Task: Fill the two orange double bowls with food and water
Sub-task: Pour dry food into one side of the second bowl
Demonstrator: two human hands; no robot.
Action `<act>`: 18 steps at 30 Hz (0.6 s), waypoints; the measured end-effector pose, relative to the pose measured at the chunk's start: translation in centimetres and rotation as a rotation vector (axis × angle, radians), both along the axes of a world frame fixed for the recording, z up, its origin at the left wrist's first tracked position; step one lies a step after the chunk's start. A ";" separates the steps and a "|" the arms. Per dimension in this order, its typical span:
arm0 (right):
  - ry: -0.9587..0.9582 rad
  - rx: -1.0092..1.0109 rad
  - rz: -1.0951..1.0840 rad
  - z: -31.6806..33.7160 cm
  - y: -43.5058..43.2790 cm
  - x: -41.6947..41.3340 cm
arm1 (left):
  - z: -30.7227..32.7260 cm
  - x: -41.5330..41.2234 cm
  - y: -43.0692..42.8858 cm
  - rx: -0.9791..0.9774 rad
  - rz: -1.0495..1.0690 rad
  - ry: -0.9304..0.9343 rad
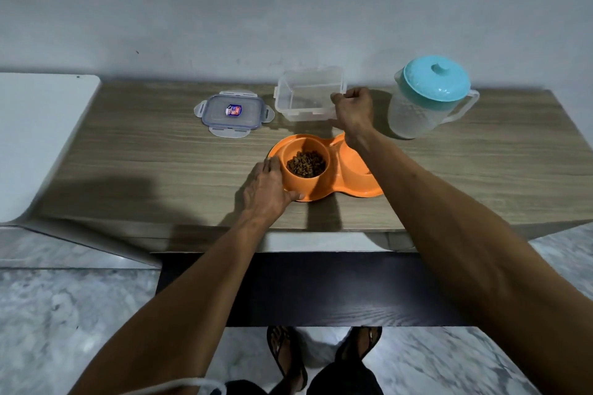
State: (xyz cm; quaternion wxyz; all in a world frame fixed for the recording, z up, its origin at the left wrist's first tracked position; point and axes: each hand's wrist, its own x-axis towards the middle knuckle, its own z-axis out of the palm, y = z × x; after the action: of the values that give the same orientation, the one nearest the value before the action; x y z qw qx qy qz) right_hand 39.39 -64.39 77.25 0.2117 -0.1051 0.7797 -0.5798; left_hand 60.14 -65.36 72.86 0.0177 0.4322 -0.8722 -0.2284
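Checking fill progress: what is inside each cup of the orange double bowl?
The left cup of the orange double bowl holds brown kibble. The right forearm covers most of the right cup, so its contents cannot be seen.

A wood-grain bench (128, 170) stands against a pale grey wall (224, 9). To its left sits a white surface (38, 138) with a rounded corner. Below lies marbled grey floor (64, 314) (two sandalled feet (285, 353) show at the bottom edge).
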 end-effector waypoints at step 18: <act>-0.129 0.195 -0.024 -1.5 -1.3 -1.6 | 0.0 -0.1 -0.1 0.033 -0.036 -0.028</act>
State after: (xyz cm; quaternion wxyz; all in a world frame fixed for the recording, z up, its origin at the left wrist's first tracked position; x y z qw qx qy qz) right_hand 37.78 -65.65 75.72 0.2639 -0.0372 0.8183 -0.5092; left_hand 60.01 -65.51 72.88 -0.0056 0.4196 -0.8762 -0.2370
